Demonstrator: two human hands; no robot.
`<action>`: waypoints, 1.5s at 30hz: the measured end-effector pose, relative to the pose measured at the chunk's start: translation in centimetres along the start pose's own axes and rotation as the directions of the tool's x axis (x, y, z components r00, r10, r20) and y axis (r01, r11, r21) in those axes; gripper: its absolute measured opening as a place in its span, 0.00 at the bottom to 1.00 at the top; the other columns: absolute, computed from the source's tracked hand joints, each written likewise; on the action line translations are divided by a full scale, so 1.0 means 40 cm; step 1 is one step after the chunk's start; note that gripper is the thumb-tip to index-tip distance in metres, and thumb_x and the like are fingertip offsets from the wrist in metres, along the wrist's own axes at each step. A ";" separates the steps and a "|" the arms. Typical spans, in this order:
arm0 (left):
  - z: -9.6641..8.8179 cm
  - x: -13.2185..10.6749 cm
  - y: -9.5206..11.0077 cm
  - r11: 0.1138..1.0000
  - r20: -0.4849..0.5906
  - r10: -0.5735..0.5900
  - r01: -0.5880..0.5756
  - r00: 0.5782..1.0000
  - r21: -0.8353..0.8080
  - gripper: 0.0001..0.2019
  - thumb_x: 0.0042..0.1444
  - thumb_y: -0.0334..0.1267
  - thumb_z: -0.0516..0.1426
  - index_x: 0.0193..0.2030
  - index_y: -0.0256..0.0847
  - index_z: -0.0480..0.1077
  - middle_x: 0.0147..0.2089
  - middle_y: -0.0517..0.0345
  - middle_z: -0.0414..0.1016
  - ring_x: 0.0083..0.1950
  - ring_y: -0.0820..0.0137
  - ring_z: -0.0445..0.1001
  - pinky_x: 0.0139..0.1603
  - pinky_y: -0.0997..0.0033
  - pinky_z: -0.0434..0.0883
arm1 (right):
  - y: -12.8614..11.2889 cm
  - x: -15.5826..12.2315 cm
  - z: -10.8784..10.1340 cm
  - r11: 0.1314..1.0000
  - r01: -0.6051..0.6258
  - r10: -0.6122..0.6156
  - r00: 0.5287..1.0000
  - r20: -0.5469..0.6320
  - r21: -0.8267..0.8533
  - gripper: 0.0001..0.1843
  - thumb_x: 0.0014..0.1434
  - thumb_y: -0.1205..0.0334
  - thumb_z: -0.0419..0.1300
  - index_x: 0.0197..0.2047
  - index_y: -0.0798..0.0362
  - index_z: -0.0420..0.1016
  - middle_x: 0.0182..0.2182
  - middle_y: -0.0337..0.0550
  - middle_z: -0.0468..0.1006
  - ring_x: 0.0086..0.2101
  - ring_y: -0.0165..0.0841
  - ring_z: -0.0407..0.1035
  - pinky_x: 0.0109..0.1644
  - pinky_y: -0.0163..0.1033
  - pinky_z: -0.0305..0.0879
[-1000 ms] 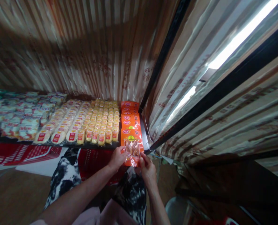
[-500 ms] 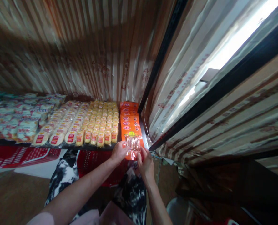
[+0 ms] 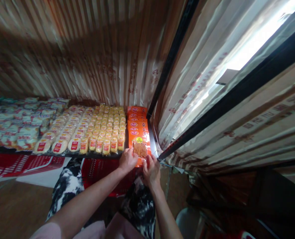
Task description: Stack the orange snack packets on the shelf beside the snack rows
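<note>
An orange snack packet [image 3: 139,148] with a clear window showing thin sticks lies at the front of a row of like orange packets [image 3: 136,121] on the shelf's right end. My left hand [image 3: 127,160] pinches its lower left corner. My right hand [image 3: 150,170] grips its lower right edge. Both hands are closed on the packet at the shelf's front edge [image 3: 92,154].
Rows of yellow and red-labelled snack packs [image 3: 97,131] fill the shelf to the left, with white bags [image 3: 18,126] further left. A red basket [image 3: 100,172] sits below on my lap. A black post [image 3: 172,56] and plastic-wrapped boxes [image 3: 237,109] close off the right.
Both hands have pushed the orange packet up and further onto the shelf, over the row of orange packets. The hands moved closer together.
</note>
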State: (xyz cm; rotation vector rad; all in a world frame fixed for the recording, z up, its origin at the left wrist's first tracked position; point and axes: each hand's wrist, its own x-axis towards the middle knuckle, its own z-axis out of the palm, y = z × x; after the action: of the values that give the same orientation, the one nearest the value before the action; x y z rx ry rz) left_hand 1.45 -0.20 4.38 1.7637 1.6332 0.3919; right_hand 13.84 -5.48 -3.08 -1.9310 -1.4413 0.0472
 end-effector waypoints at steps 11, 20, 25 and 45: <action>0.033 -0.018 -0.022 0.983 -0.081 0.074 -0.059 0.994 0.172 0.25 0.55 0.33 0.52 0.61 0.32 0.62 0.68 0.40 0.54 0.67 0.55 0.56 0.64 0.62 0.60 | 0.003 -0.015 0.027 1.000 0.017 -0.017 0.999 -0.040 -0.009 0.24 0.61 0.55 0.45 0.50 0.62 0.72 0.53 0.63 0.68 0.53 0.48 0.62 0.57 0.56 0.62; 0.058 -0.040 -0.057 0.883 0.011 0.360 -0.344 0.933 0.319 0.26 0.60 0.37 0.48 0.65 0.31 0.57 0.71 0.42 0.47 0.72 0.56 0.41 0.68 0.50 0.51 | 0.013 -0.010 0.048 0.986 0.162 -0.165 0.983 -0.085 -0.039 0.24 0.63 0.59 0.45 0.59 0.60 0.64 0.61 0.62 0.61 0.64 0.48 0.48 0.61 0.62 0.55; 0.066 -0.025 -0.077 0.844 0.113 0.410 -0.423 0.905 0.329 0.32 0.55 0.37 0.52 0.66 0.27 0.51 0.71 0.34 0.44 0.72 0.53 0.42 0.68 0.49 0.51 | 0.020 0.023 0.067 0.980 0.197 -0.197 0.979 -0.051 -0.007 0.27 0.62 0.57 0.46 0.61 0.59 0.62 0.61 0.61 0.61 0.63 0.51 0.49 0.58 0.65 0.57; 0.064 0.000 -0.051 0.822 0.051 0.462 -0.449 0.885 0.349 0.26 0.56 0.34 0.49 0.62 0.26 0.58 0.67 0.31 0.55 0.70 0.50 0.50 0.66 0.51 0.55 | 0.049 0.065 0.092 0.965 0.245 -0.244 0.970 0.013 -0.095 0.29 0.60 0.60 0.47 0.64 0.58 0.59 0.58 0.59 0.65 0.58 0.51 0.57 0.56 0.64 0.58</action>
State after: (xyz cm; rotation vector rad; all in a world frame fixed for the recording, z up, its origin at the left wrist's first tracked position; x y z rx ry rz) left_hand 1.56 -0.97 1.18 2.4487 1.3462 0.3617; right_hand 14.85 -1.62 -5.95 -1.8125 -1.6995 -0.1377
